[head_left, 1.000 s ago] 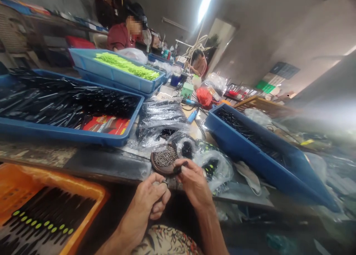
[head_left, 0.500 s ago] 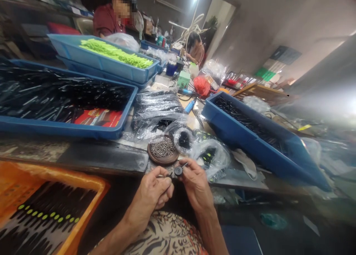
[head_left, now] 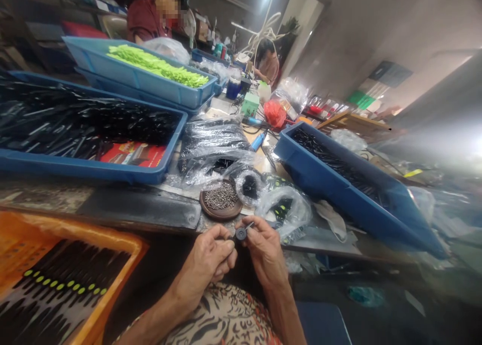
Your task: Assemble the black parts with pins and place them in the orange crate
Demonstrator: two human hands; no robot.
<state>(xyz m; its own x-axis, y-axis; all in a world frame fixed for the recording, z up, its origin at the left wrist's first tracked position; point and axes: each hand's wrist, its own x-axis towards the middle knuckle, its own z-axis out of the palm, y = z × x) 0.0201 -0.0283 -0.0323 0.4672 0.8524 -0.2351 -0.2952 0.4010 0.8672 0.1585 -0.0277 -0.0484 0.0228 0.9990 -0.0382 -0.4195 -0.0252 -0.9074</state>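
A small round dark part [head_left: 241,233] with a thin stem is pinched between the fingertips of my right hand [head_left: 263,247]. Just left of it, my left hand [head_left: 213,254] is closed, thumb against fingers, on something small and dark that I cannot make out. The two hands nearly meet over my lap, in front of the table edge. Right behind them sits a round brown dish [head_left: 221,214] full of small metal pins or screws [head_left: 221,195]. Clear plastic bags [head_left: 265,204] with dark and yellow-green pieces lie behind my right hand.
Blue trays of black pieces stand left [head_left: 146,174] and right [head_left: 339,194]. A blue tray [head_left: 139,79] holds bright green pieces. An orange crate [head_left: 128,239] with black, green-dotted parts is at lower left. Two people [head_left: 145,18] [head_left: 268,64] sit beyond the table.
The view has shifted slightly. Both hands stay close together, and the round part now sits a touch nearer my left fingertips.
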